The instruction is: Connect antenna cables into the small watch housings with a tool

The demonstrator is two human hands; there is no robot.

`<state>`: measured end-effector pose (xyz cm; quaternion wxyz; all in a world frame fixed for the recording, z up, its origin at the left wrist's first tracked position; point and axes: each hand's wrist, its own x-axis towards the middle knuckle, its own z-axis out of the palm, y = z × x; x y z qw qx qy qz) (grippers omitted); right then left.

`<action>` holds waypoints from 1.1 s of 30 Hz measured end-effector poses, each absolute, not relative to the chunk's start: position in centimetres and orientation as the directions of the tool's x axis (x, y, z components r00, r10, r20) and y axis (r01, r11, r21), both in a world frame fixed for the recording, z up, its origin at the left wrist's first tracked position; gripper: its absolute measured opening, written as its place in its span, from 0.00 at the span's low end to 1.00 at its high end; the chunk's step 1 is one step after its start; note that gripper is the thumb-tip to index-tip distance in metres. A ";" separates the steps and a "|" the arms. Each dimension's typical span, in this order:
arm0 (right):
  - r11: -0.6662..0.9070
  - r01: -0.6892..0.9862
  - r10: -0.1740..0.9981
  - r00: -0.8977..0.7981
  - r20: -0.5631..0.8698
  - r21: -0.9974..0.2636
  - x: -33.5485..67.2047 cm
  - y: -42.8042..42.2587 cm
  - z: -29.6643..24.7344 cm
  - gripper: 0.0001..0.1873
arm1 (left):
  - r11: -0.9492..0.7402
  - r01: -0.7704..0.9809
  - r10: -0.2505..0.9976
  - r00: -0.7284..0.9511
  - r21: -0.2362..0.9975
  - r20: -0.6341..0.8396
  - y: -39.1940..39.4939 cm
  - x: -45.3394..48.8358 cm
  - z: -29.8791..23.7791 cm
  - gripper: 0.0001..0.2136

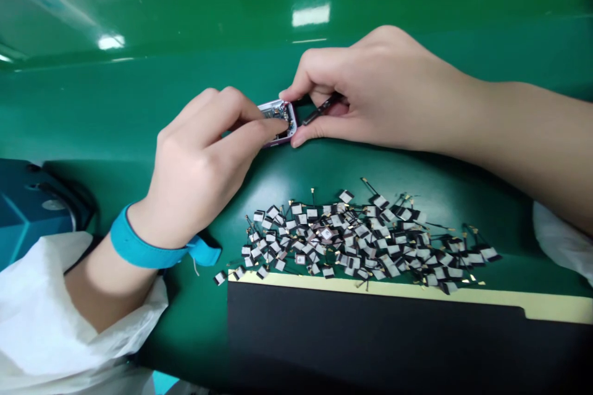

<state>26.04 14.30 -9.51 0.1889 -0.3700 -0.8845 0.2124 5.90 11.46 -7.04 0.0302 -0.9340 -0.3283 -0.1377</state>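
Above the green bench [463, 179], one open device [278, 112], left hand [199, 157] and right hand [375, 89], fingers clamped on its ends, one dark tool [321, 110] in the right, dozens of parts [327, 232] toward the near edge.

Green table [115, 111] — at centre, a silvery-pink-rimmed device [273, 113]; below it, black-and-white parts [345, 234]; lower left, a turquoise wristband [143, 249]; lower right, a black sheet [393, 339], pale yellow strip [556, 309] above.

So I get one small open device [277, 113], one slim black tool [319, 112], one blue wrist strap [148, 249], two white sleeves [39, 296], one black sheet [380, 342] and one pale yellow strip [324, 282]. Little black-and-white tabs [361, 231] with leads? Dozens, honestly, way too heaped for an exact number. Plus one green desk [92, 117].
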 end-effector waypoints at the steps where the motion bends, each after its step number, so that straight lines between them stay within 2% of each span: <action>1: 0.637 0.573 0.734 -0.654 0.180 -0.516 26.0 14.3 -9.5 0.17 | -0.784 0.620 0.604 0.747 0.038 0.276 11.4 5.9 -7.1 0.08; 15: 0.625 0.594 0.739 -0.658 0.141 -0.506 26.0 14.4 -9.3 0.16 | -0.776 0.631 0.613 0.744 0.025 0.265 11.4 5.9 -7.1 0.08; 33: 0.643 0.593 0.734 -0.658 0.168 -0.485 26.0 14.4 -9.6 0.19 | -0.761 0.648 0.634 0.728 0.041 0.262 11.3 6.0 -7.1 0.07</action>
